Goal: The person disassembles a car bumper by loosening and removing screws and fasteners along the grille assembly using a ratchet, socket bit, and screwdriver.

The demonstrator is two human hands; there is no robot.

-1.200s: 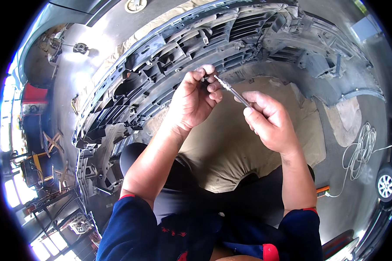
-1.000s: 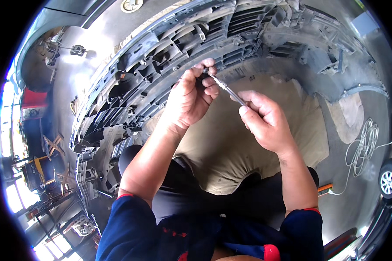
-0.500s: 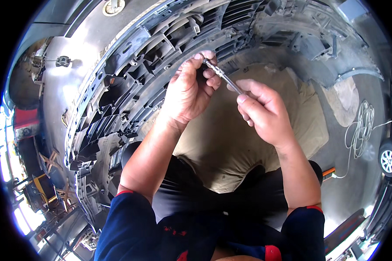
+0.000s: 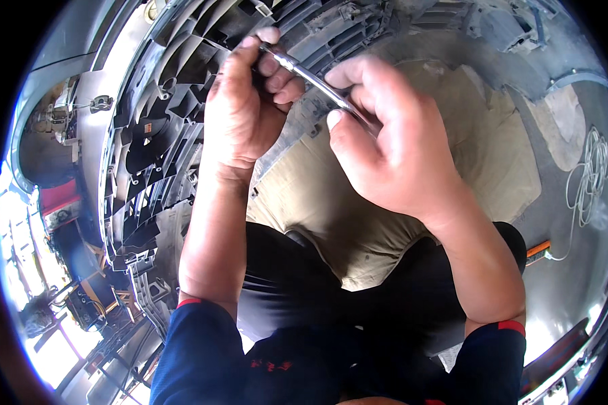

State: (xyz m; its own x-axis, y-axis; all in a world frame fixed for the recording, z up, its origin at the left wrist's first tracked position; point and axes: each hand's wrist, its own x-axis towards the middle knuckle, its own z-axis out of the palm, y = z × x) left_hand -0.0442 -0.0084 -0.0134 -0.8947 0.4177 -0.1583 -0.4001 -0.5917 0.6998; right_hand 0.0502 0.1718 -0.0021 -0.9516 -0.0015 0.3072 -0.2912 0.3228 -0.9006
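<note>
Between my hands, a slim silver metal rod (image 4: 322, 86) slants down to the right. Its thicker, stepped section lies nearer the left hand; its exact kind cannot be made out. My left hand (image 4: 244, 101) pinches the upper end between thumb and forefinger, the other fingers curled. Around the lower end, my right hand (image 4: 392, 135) has its thumb and fingers closed, hiding that end. Both hands are raised over the inner side of a large dark car bumper (image 4: 172, 152), which curves round the left and far side.
A tan cloth cover (image 4: 331, 223) lies inside the bumper's curve, in front of my knees. At the right, a coiled pale cable (image 4: 591, 172) runs to an orange power strip (image 4: 538, 252) on the floor. A red item (image 4: 59, 196) and assorted equipment stand at the far left.
Both hands and the rod appear higher and larger in the picture, and the left hand further left. The view has shifted. Both hands keep their hold on the rod.
</note>
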